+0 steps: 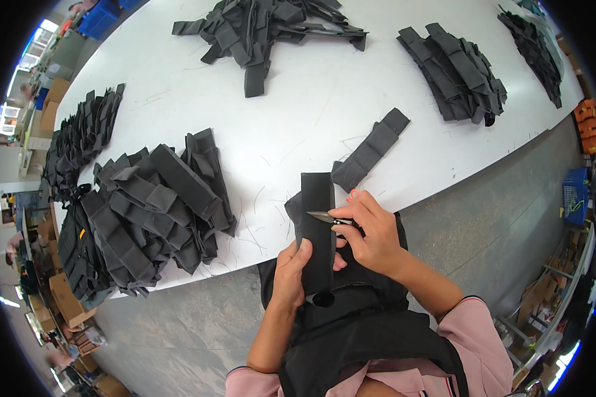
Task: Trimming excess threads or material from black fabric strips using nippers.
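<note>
Dark grey webbing is what I am working on: a long fabric strap piece [316,228] that I am holding upright at the near edge of the white surface [298,112], its lower end hanging over the black garment [357,331] lying against my front. My left hand [290,274] is gripping the strap's lower part, thumb on the front face and the other fingers [338,263] wrapped behind, pressed tight on the cloth. My right hand [372,231], just to the right of the strap, is pinching small thread snips [331,218] between thumb and forefinger, with the blade tips lying across the strap's middle.

To do this well, I judge that I should be keeping the strap taut with the left hand so loose threads stand proud, and laying the blades flat against the webbing, so the tips catch only thread and not the weave. I should also be keeping my left thumb well below the blades.

Another strap piece [371,148] is lying just beyond and to the right of the held one. A heap of finished-looking grey pieces [155,205] is sitting to its left, and further piles [457,69] are resting well beyond it.
</note>
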`<state>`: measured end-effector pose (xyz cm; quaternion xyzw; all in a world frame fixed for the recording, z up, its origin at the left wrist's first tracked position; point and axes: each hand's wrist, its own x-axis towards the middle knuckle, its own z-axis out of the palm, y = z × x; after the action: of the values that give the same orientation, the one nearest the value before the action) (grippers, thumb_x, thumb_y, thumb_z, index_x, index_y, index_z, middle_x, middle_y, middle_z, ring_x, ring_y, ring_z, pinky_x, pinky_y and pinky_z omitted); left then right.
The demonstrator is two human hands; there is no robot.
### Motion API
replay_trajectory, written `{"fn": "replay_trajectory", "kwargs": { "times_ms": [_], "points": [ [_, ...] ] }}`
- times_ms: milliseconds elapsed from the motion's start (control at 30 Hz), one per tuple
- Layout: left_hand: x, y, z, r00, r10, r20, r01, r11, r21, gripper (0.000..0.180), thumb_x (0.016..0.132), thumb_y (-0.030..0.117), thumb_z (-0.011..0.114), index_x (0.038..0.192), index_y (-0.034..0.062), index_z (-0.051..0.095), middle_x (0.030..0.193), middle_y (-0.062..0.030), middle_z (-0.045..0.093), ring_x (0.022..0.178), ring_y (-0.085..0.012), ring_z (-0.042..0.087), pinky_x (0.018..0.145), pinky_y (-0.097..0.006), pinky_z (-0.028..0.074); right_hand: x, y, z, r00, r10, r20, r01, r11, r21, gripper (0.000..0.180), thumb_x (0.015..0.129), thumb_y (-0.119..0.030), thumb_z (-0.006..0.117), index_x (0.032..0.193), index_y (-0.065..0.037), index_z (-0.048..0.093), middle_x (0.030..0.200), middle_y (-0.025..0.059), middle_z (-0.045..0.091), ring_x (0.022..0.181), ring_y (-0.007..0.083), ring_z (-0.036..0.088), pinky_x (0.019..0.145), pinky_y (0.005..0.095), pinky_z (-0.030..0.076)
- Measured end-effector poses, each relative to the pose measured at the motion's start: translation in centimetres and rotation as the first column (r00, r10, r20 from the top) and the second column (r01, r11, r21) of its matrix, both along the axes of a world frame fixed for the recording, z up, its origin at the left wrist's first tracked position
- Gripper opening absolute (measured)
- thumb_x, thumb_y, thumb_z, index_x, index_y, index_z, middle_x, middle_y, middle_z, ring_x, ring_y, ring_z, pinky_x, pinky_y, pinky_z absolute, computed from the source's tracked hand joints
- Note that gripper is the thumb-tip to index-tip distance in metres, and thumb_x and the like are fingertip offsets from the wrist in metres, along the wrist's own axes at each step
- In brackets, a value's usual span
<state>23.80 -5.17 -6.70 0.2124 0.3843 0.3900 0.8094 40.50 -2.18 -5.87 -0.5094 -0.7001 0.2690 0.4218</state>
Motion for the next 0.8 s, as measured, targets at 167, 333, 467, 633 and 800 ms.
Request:
{"fn": "replay_trajectory", "kwargs": {
  "times_ms": [167,333,467,633,800],
  "points": [
    [0.2,-0.3,0.1,0.995,-0.057,-0.077,0.062,0.996,0.061,0.053,0.096,0.038,0.042,0.127,-0.0060,0.039,0.108,-0.0222,0.060,0.085,-0.0239,0.064,0.074,-0.031,0.051,0.4,1.3,-0.3,0.828,-0.232,-0.510,0.010,0.916,-0.400,0.020,0.075,0.000,0.066,0.094,-0.003,0.062,0.083,0.0018,0.057,0.061,0.0068,0.044,0.052,0.0214,0.036],
    [0.9,0.1,0.1,0.931,-0.030,0.365,0.055,0.997,-0.059,0.078,0.091,0.052,0.044,0.139,-0.0004,0.013,0.128,-0.0278,0.044,0.097,-0.0343,0.061,0.081,-0.041,0.053,1.0,2.9,0.3,0.603,-0.288,-0.744,-0.459,0.637,-0.619,0.016,0.079,-0.010,0.068,0.092,-0.003,0.062,0.075,-0.0037,0.056,0.064,0.0027,0.046,0.056,0.0186,0.036],
    [1.1,1.4,-1.4,0.930,-0.180,0.321,0.208,0.977,-0.055,0.078,0.091,0.053,0.044,0.145,0.0135,0.004,0.127,-0.0224,0.043,0.100,-0.0355,0.059,0.079,-0.043,0.054,0.8,1.9,-0.5,0.556,-0.314,-0.770,-0.523,0.588,-0.618,0.018,0.080,-0.013,0.067,0.092,-0.001,0.060,0.073,-0.0030,0.057,0.066,0.0022,0.048,0.051,0.0186,0.037],
    [1.2,1.5,-0.9,0.959,-0.103,0.265,0.111,0.994,-0.017,0.065,0.094,0.047,0.042,0.141,0.0086,0.020,0.124,-0.0187,0.046,0.088,-0.0289,0.060,0.069,-0.037,0.053,0.6,0.8,0.9,0.971,-0.209,-0.111,0.191,0.969,-0.155,0.022,0.077,-0.012,0.070,0.094,-0.003,0.059,0.082,0.0030,0.054,0.065,0.0128,0.054,0.050,0.0251,0.044],
    [1.6,1.7,-0.2,0.951,-0.103,0.292,0.096,0.995,0.038,0.062,0.094,0.045,0.042,0.141,0.0099,0.020,0.117,-0.0169,0.050,0.079,-0.0236,0.058,0.059,-0.031,0.048,1.4,0.8,0.6,0.987,-0.159,-0.024,0.157,0.985,-0.069,0.022,0.072,-0.006,0.069,0.093,-0.007,0.061,0.082,0.0049,0.050,0.064,0.0174,0.055,0.051,0.0276,0.044]
  ]
}}
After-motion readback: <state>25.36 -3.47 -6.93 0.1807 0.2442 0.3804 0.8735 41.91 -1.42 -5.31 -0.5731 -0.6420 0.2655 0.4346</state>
